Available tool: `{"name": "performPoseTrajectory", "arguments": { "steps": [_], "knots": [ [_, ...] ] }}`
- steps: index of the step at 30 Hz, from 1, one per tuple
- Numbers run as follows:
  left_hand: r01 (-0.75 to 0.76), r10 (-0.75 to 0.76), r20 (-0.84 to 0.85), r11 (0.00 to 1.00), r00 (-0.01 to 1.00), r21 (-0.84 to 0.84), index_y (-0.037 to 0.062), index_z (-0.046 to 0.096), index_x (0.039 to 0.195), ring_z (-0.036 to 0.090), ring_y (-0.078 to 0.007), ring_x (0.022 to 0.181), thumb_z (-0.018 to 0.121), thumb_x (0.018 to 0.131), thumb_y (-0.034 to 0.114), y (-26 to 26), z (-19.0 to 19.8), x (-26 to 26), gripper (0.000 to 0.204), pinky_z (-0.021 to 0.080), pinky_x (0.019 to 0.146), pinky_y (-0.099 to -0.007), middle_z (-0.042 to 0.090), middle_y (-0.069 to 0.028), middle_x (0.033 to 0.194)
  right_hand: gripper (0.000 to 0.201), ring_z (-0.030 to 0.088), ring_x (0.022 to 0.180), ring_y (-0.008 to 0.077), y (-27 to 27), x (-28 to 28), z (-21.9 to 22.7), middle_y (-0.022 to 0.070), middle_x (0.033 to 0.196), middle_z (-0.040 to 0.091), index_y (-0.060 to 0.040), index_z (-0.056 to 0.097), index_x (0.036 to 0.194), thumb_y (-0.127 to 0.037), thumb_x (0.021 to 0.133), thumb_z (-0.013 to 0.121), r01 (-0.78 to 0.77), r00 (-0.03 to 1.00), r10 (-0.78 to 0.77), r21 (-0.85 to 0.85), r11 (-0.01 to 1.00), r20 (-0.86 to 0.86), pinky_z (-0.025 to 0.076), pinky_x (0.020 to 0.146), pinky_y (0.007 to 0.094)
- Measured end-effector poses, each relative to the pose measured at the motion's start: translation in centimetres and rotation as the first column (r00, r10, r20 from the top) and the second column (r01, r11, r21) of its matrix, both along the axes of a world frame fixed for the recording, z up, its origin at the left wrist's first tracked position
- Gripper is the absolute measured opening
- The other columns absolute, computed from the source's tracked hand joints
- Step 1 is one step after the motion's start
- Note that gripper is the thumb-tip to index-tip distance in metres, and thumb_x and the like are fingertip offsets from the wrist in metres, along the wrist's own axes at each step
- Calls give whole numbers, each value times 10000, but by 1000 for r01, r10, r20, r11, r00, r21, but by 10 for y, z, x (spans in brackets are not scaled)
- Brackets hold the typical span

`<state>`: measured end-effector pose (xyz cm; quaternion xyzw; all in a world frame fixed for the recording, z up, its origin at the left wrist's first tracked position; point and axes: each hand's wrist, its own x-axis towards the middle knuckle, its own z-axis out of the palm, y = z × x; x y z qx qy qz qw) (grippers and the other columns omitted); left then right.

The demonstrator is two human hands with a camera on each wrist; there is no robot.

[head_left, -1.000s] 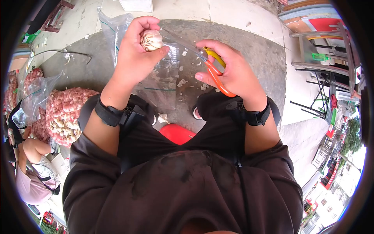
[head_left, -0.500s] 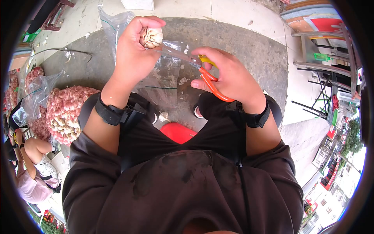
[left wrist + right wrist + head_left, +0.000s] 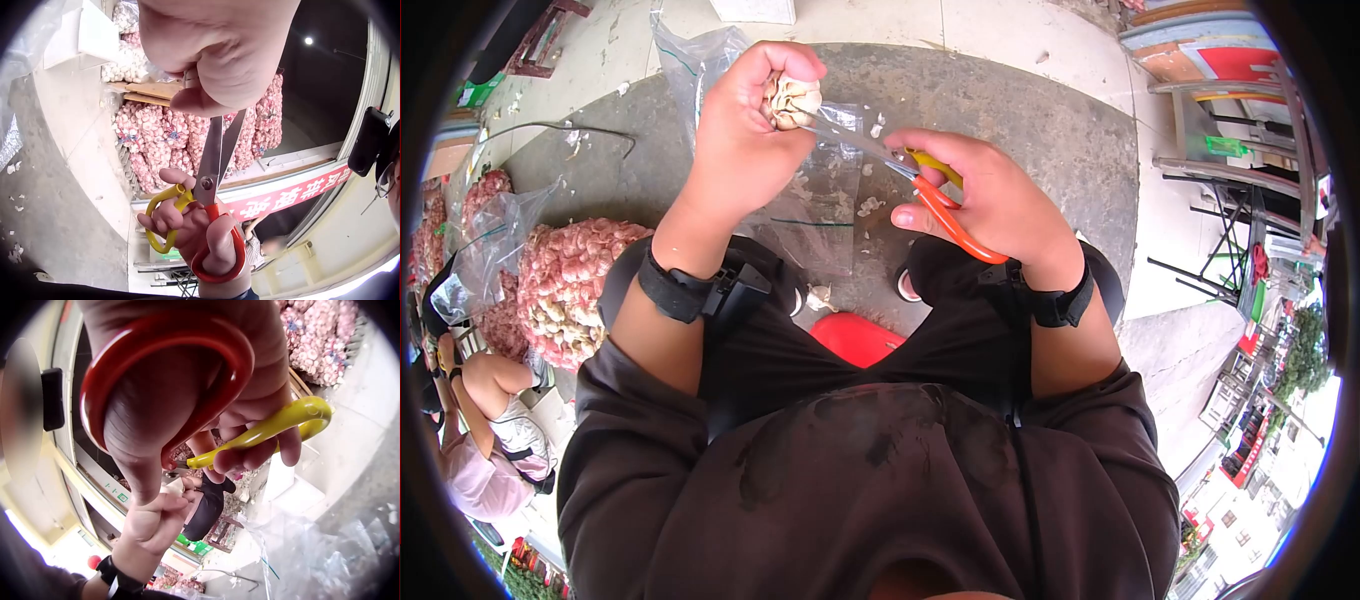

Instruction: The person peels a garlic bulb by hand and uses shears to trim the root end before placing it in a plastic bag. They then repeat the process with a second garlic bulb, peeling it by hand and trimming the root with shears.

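Note:
In the head view my left hand (image 3: 745, 150) grips a whitish garlic bulb (image 3: 793, 101), its fingers curled over the top. My right hand (image 3: 1010, 200) holds scissors (image 3: 950, 222) with one orange-red and one yellow handle. Its thumb passes through the red loop and fingers go through the yellow loop (image 3: 152, 232), as the left wrist view shows. The blades (image 3: 211, 156) stand slightly apart, and their tips reach the lower right side of the bulb. From the left wrist, the bulb and blade tips are hidden behind the left hand.
Clear plastic bags (image 3: 820, 215) lie on the grey floor among scattered garlic skins. A full mesh sack of garlic (image 3: 570, 290) stands at the left, near a seated person (image 3: 495, 440). Between the feet is something red (image 3: 855, 340). Folded tables (image 3: 1220, 230) stand at the right.
The scissors have moved left and their tips now meet the bulb, where earlier they pointed past it. The left hand has turned the bulb, showing another side.

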<state>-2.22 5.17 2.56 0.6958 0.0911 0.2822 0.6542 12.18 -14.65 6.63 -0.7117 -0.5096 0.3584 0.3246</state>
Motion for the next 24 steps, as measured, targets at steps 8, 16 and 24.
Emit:
{"name": "performPoseTrajectory", "arguments": {
  "steps": [8,16,24],
  "knots": [
    [77,-79,-12,990,997,-116,74,505,1072,527,-94,1002,520,628,-227,6,1,-3,536,431,846,-219,554,-39,1111,615,537,792,164,-2,2,7,76,929,617,-62,584,1273,-235,744,845,4,999,-8,-69,998,-51,472,759,295],
    [43,-39,18,956,999,-289,83,494,1108,527,-98,999,544,630,-216,14,5,-6,566,435,832,-219,550,-46,1140,575,531,741,152,-3,12,-1,44,867,587,-30,589,1248,-239,769,829,32,997,-23,-114,993,75,465,705,295],
    [-98,103,-50,990,993,101,44,452,1165,518,-120,1030,538,660,-201,-7,1,7,568,444,894,-248,523,-57,1106,574,609,780,128,24,-29,-30,41,869,608,-44,453,1261,-110,810,801,565,704,-372,160,809,-605,516,712,274]
  ]
}}
